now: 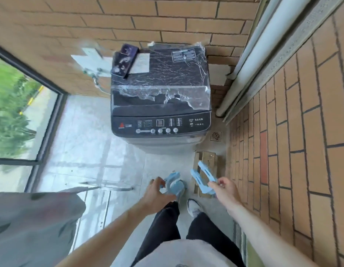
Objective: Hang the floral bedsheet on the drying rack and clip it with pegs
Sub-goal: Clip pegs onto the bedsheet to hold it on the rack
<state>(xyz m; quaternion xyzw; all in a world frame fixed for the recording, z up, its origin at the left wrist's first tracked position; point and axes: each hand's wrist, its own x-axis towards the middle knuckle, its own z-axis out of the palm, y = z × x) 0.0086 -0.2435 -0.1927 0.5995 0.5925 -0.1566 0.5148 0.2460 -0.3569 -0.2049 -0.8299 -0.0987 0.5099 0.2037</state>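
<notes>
Washing machine, plastic-wrapped, against the brick wall. Floral bedsheet, grey, draped at lower left, well apart from both hands. Left hand: fingers curled round a blue peg. Right hand: pinching a larger blue peg, prongs pointing away.

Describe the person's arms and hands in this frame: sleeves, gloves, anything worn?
Both forearms are bare up to the frame edge; no sleeves, cuffs or gloves show. The left hand and the right hand carry no visible rings, and neither wrist shows a watch or band. Nails look short; blur hides finer detail. Below the arms: a pale top, black trousers, white-grey trainers.
</notes>
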